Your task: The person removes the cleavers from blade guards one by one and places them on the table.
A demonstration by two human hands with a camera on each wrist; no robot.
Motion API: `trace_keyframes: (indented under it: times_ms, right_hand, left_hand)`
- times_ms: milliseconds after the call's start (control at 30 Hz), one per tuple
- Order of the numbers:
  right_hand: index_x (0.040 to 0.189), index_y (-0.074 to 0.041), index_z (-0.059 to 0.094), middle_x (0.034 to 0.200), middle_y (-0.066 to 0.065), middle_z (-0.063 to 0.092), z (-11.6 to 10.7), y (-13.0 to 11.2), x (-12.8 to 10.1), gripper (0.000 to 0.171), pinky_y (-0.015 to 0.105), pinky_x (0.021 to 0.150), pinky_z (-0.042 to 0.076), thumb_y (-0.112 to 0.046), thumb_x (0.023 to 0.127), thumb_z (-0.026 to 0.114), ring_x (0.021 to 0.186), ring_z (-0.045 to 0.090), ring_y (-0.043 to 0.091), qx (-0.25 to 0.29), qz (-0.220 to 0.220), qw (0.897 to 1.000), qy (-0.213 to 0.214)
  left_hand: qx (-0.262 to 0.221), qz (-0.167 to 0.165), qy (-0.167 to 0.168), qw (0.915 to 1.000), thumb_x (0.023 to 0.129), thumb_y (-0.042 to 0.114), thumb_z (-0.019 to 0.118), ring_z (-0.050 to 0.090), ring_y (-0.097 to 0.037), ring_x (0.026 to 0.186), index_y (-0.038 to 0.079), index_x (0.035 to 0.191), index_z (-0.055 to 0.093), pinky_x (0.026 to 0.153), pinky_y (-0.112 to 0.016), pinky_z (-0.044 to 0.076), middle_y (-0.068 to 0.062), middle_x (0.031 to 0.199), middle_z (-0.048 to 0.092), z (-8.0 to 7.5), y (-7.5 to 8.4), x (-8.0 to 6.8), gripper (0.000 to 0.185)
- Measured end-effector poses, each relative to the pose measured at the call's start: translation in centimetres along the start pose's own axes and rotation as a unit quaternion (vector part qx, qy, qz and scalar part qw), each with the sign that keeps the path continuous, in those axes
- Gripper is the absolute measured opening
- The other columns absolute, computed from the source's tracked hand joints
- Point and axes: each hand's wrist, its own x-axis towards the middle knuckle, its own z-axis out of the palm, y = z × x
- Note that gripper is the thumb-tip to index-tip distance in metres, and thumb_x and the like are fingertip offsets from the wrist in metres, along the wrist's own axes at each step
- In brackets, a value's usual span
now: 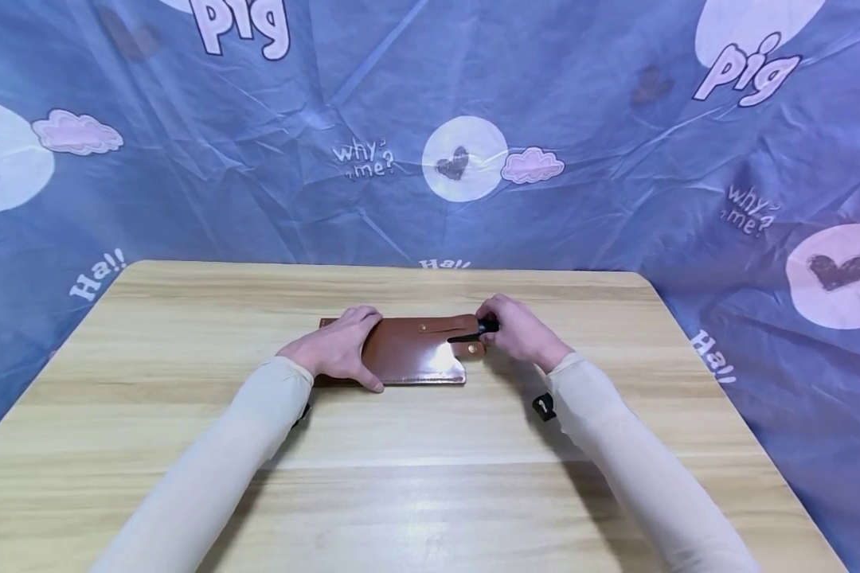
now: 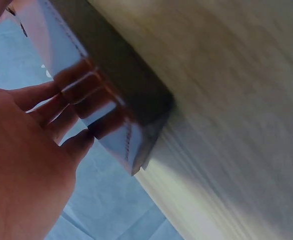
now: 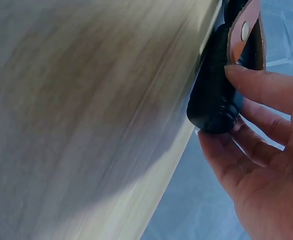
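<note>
A broad brown leather sheath [image 1: 416, 350], shaped for a cleaver, lies on the wooden table; any blade inside is hidden. Its black handle [image 3: 211, 95] sticks out on the right. My left hand [image 1: 340, 346] spans the sheath's left part, thumb at the near edge and fingers at the far edge. In the left wrist view those fingers touch the glossy leather [image 2: 86, 90], which mirrors them. My right hand [image 1: 519, 330] holds the handle, and in the right wrist view the thumb touches it beside a leather strap [image 3: 241, 42] with a metal snap.
The pale wood-grain table [image 1: 416, 477] reaches back to a blue printed cloth [image 1: 294, 175] hanging behind and at the sides. A small black piece [image 1: 544, 407] shows beneath the right forearm.
</note>
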Motion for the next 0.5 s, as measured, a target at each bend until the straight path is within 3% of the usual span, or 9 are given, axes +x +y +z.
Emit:
trace_keyframes:
  times_ms: [500]
  right_hand:
    - [0.116,0.003,0.062,0.113,0.015,0.062,0.23,0.17,0.04,0.035,0.047,0.095,0.047,-0.004,0.085,0.075,0.104,0.060,0.035,0.005,0.014,1.000,-0.005]
  left_hand:
    - [0.027,0.007,0.009,0.9996,0.063,0.051,0.087,0.030,-0.037,0.137,-0.011,0.145,0.032,0.112,-0.044,0.026,-0.024,0.147,0.035,0.49,0.04,-0.19,0.117]
